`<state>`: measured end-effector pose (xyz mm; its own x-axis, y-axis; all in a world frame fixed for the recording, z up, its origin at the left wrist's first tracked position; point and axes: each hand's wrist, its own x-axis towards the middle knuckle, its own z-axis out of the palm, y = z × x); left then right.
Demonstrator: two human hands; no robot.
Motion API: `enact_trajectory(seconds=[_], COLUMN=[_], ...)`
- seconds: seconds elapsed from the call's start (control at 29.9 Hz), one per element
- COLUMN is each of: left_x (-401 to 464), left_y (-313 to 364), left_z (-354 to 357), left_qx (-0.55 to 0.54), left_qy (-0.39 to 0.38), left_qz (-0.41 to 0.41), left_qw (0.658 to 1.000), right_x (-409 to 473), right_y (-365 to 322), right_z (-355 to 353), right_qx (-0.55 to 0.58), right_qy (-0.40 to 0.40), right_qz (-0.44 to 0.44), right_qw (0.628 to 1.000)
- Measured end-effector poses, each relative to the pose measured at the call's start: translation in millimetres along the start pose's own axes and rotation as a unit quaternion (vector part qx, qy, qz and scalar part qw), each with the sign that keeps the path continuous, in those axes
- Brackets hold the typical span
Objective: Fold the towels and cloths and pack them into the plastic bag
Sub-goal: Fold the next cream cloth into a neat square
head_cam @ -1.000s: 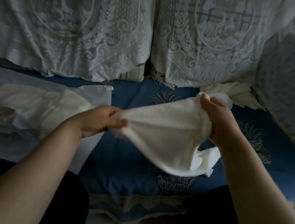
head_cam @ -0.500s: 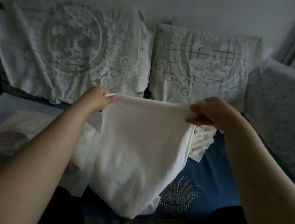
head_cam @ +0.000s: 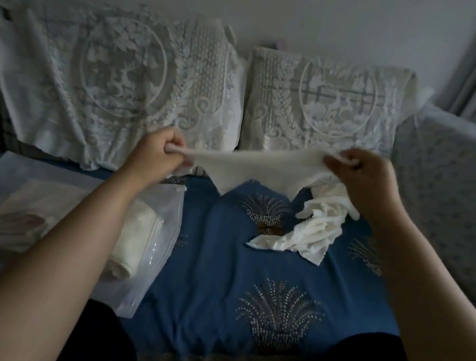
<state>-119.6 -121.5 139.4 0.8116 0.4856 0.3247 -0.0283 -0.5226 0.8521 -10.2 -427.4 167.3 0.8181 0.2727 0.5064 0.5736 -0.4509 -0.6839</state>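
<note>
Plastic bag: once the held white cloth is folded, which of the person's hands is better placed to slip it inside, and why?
Probably the left hand: the plastic bag lies under the left forearm. The right hand, gripping the white cloth, would have to cross over.

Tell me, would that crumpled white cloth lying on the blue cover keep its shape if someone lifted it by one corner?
Probably not. The crumpled cloth lies in loose folds, so it looks floppy and would likely drape. A similar white cloth, stretched between the left hand and right hand, sags to a point, suggesting thin, light fabric. Unlikely to slip.
</note>
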Motion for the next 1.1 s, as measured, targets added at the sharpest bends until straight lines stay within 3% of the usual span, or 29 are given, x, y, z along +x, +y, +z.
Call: enact_trajectory(seconds=[0.1, 0.17, 0.23, 0.3, 0.37, 0.4, 0.47, 0.57, 0.63, 0.67, 0.77, 0.87, 0.97, 1.04, 1.1], left_x=[-24, -39, -50, -60, -65, -64, -56, -32, -21, -21, -40, -73, -94, -99, -100], left_y=[-28, -42, -52, -59, -62, -63, -67, -89, -104, -110, -128, -145, -159, -159, -157], left_z=[2, 2, 4, 9, 15, 17, 21, 40, 56, 64, 88, 108, 120, 124, 123], left_qx=[0.098, 0.170, 0.235, 0.297, 0.324, 0.327, 0.324, 0.258, 0.195, 0.199, 0.314, 0.382, 0.414, 0.422, 0.442], left_qy=[-0.197, -0.375, -0.520, -0.585, -0.600, -0.596, -0.554, -0.365, -0.191, -0.142, -0.146, -0.225, -0.279, -0.248, -0.192], left_qz=[-0.113, -0.176, -0.215, -0.225, -0.230, -0.236, -0.250, -0.286, -0.269, -0.237, -0.150, -0.100, -0.034, -0.073, -0.152], left_qw=[0.969, 0.894, 0.793, 0.721, 0.695, 0.695, 0.725, 0.847, 0.924, 0.940, 0.926, 0.891, 0.866, 0.869, 0.863], right_x=[-28, -46, -61, -73, -78, -77, -67, -43, -34, -35, -58, -88, -110, -119, -117], right_y=[17, 30, 41, 50, 61, 67, 83, 115, 131, 138, 155, 162, 148, 144, 152], right_z=[5, 13, 19, 24, 29, 32, 43, 76, 101, 112, 132, 144, 154, 158, 158], right_qx=[-0.106, -0.137, -0.148, -0.165, -0.181, -0.185, -0.168, -0.047, 0.045, 0.073, 0.039, -0.116, -0.223, -0.233, -0.195], right_qy=[-0.227, -0.381, -0.515, -0.623, -0.680, -0.682, -0.625, -0.401, -0.260, -0.213, -0.154, -0.239, -0.278, -0.264, -0.232], right_qz=[0.052, 0.112, 0.166, 0.177, 0.163, 0.159, 0.184, 0.282, 0.311, 0.310, 0.320, 0.341, 0.226, 0.234, 0.338], right_qw=[0.967, 0.907, 0.828, 0.744, 0.692, 0.690, 0.740, 0.871, 0.913, 0.924, 0.934, 0.902, 0.907, 0.906, 0.891])
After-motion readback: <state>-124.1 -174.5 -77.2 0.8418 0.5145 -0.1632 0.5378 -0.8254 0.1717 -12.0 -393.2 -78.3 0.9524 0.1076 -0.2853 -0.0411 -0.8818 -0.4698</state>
